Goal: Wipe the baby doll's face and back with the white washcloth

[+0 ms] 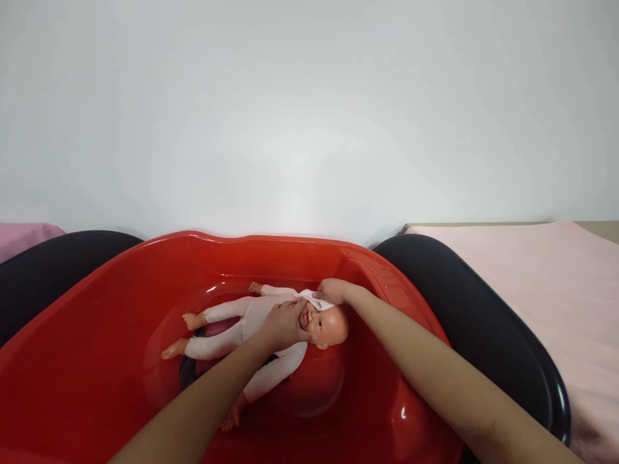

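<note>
A baby doll [227,325] in a pale pink suit lies on its back inside a red plastic tub [111,335], head to the right. My left hand [285,324] rests over the doll's chest and chin, fingers curled against it. My right hand [331,291] is closed in a pinch on a small white cloth [314,300] at the doll's cheek and shoulder.
Black rounded edges [483,322] flank the tub on both sides. A pale pink towel or mat [546,283] covers the surface at the right. A bit of pink fabric [24,235] shows at the far left. A plain white wall fills the background.
</note>
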`<action>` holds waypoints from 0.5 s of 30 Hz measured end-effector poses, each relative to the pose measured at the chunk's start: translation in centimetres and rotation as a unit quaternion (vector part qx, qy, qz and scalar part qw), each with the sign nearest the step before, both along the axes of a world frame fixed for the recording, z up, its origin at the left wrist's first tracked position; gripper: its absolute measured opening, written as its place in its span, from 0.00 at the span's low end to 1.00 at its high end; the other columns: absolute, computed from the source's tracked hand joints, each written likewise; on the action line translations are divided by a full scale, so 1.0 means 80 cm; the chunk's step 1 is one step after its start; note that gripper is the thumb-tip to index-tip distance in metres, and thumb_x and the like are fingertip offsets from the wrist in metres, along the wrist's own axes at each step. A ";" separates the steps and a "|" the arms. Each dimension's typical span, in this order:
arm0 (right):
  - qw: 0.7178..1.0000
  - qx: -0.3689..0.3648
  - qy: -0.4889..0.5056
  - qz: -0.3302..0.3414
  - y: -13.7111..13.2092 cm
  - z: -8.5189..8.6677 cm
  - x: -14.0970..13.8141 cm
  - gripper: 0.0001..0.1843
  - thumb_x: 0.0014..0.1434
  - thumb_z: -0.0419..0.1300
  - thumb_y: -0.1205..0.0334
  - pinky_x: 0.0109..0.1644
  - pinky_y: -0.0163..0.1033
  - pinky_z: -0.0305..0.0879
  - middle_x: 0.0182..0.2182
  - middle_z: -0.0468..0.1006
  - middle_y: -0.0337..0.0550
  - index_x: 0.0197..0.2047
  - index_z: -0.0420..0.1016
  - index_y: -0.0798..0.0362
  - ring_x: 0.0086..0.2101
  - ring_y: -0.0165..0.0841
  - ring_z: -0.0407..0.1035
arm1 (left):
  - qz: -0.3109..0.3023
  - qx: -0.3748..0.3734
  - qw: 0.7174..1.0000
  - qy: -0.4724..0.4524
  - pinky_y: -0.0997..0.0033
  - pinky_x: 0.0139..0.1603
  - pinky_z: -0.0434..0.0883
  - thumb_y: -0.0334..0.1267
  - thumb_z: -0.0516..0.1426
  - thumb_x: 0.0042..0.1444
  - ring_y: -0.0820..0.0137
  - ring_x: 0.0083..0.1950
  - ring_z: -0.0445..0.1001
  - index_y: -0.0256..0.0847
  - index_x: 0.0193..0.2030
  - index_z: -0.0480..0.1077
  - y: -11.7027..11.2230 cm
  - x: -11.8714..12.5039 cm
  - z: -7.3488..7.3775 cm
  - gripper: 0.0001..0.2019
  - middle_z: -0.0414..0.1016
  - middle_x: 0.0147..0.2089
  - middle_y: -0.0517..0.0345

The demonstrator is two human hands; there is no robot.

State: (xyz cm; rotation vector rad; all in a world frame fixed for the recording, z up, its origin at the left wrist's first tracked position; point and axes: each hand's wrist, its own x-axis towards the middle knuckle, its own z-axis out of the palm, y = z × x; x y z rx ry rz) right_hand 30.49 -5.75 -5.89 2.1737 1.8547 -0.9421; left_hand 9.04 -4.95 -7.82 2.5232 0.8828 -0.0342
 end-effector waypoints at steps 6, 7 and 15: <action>0.999 0.025 0.018 0.044 -0.002 0.006 -0.001 0.20 0.68 0.59 0.48 0.34 0.37 0.58 0.32 0.81 0.44 0.38 0.84 0.55 0.29 0.31 0.66 | 0.000 -0.005 1.000 0.018 0.49 0.62 0.71 0.56 0.70 0.49 0.43 0.63 0.75 0.47 0.55 0.70 0.000 0.001 0.003 0.30 0.79 0.61 0.47; 0.998 0.032 0.025 0.051 -0.002 0.006 -0.002 0.17 0.67 0.61 0.50 0.34 0.36 0.57 0.32 0.81 0.42 0.38 0.84 0.55 0.29 0.30 0.65 | 0.000 -0.004 1.000 0.017 0.49 0.63 0.70 0.56 0.70 0.50 0.43 0.63 0.75 0.47 0.56 0.70 -0.001 0.001 0.003 0.30 0.79 0.61 0.47; 0.996 0.026 0.067 0.060 0.000 -0.004 -0.004 0.23 0.69 0.55 0.45 0.34 0.36 0.60 0.34 0.83 0.43 0.41 0.84 0.53 0.29 0.30 0.69 | 0.001 0.014 1.000 0.009 0.50 0.62 0.70 0.52 0.68 0.53 0.44 0.63 0.75 0.44 0.59 0.70 -0.005 -0.001 0.006 0.29 0.80 0.59 0.45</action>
